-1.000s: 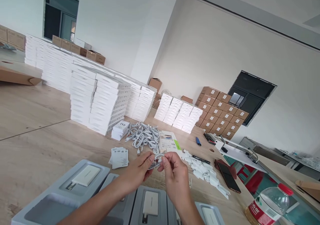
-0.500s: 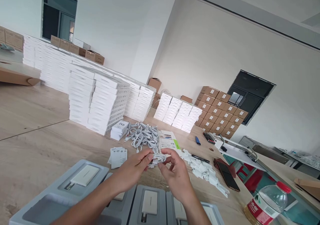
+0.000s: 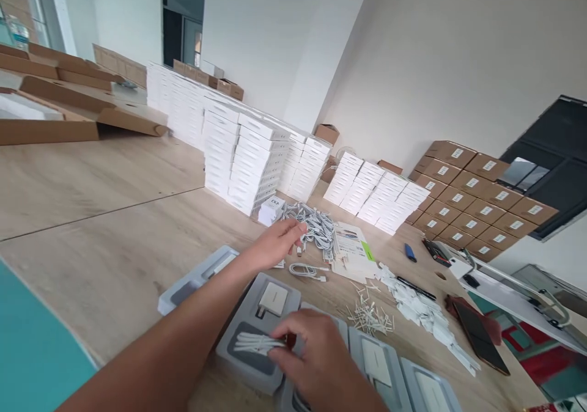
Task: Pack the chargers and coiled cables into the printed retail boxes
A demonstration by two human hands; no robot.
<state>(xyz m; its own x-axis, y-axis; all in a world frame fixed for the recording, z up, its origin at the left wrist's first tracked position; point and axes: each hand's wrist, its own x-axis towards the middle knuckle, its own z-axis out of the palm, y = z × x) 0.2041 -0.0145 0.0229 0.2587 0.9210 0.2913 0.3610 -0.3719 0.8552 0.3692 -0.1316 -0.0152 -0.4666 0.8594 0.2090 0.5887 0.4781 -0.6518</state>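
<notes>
My right hand (image 3: 312, 354) pinches a coiled white cable (image 3: 257, 343) in the lower recess of a grey tray (image 3: 229, 314), below a white charger block (image 3: 274, 299). My left hand (image 3: 277, 241) reaches over the near edge of a pile of grey-white cables (image 3: 314, 222); its fingers are close together, and what they touch, if anything, is hidden. A single coiled cable (image 3: 306, 270) lies on the table just right of that hand. More grey trays with white blocks (image 3: 376, 362) stand to the right, and another tray (image 3: 183, 293) is partly behind my left forearm.
Stacked white boxes (image 3: 257, 155) stand behind the cables. White ties (image 3: 369, 315), paper strips (image 3: 417, 308), a pen (image 3: 416, 288) and a phone (image 3: 479, 332) lie at right. Open cardboard boxes (image 3: 50, 132) are at far left, brown cartons (image 3: 463, 198) at back right.
My hands have moved apart. The right one came down to a tray with a coiled cable; the left is now by the cable pile. The view has shifted left.
</notes>
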